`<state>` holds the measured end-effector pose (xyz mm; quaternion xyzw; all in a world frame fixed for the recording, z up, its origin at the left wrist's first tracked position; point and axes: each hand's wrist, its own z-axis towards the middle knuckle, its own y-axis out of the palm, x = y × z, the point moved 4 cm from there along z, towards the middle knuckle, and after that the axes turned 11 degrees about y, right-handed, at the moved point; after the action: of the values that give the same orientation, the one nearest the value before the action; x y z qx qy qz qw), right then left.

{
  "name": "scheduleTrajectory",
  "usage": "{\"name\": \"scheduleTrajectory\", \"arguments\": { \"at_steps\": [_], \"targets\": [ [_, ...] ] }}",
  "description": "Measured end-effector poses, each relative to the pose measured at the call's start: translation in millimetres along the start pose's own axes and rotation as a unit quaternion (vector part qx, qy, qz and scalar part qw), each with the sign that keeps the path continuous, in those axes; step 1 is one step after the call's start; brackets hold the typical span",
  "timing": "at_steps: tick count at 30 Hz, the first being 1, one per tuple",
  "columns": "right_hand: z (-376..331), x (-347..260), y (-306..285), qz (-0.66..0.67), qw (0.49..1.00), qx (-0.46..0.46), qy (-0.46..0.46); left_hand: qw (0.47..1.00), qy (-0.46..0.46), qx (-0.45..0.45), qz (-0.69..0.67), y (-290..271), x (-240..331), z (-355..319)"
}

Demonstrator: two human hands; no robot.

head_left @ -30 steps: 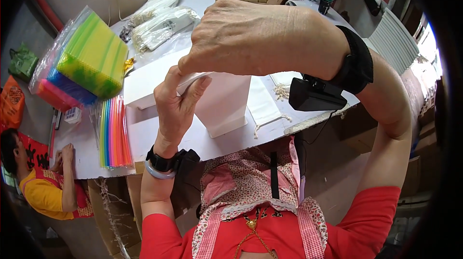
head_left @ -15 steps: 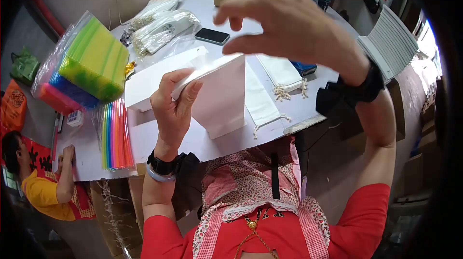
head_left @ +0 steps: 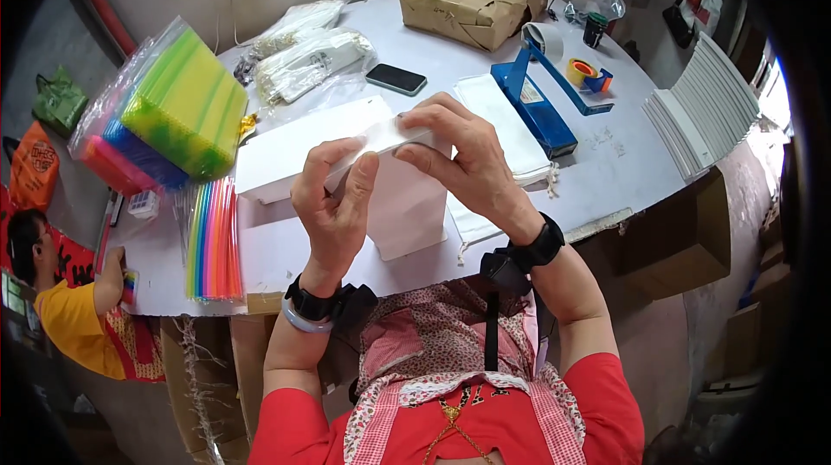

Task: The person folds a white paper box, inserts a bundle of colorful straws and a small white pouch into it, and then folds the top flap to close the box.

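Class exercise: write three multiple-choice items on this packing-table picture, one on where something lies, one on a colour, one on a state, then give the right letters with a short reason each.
1. Where does the black smartphone lie?
A. on the white table, beyond the hands
B. on the floor
C. inside the brown paper parcel

2. What colour is the tape dispenser?
A. green
B. blue
C. white

3. How is the white paper bag held?
A. by the left hand only
B. lying untouched
C. by both hands at its top edge

Answers: 1 A, it rests on the white table. 2 B, its frame is blue. 3 C, the left hand and right hand both grip the top.
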<state>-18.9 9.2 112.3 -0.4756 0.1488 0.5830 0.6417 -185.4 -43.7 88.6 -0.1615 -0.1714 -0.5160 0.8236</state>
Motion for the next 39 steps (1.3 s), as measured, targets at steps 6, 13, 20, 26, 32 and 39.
{"name": "scheduleTrajectory", "arguments": {
  "at_steps": [6,13,20,26,32,39],
  "targets": [
    [-15,-4,-5,-0.141,0.971,0.087,-0.171,0.999,-0.031,0.014,-0.037,3,10,-7],
    [-22,-9,-4,-0.15,0.955,0.153,-0.205,0.992,-0.071,0.053,-0.091,12,20,-6],
    [-26,-23,4,-0.134,0.973,0.159,-0.1,0.988,-0.101,0.091,-0.079,8,24,-15],
    [-31,-22,12,-0.003,0.976,0.218,-0.003,0.976,-0.152,0.139,-0.067,15,37,-11],
    [-38,-51,3,-0.187,0.92,0.251,-0.236,0.976,-0.168,0.133,-0.047,13,35,-16],
    [-39,-52,17,-0.265,0.928,0.129,-0.229,0.981,-0.107,0.139,-0.088,14,37,-16]
  ]
}}
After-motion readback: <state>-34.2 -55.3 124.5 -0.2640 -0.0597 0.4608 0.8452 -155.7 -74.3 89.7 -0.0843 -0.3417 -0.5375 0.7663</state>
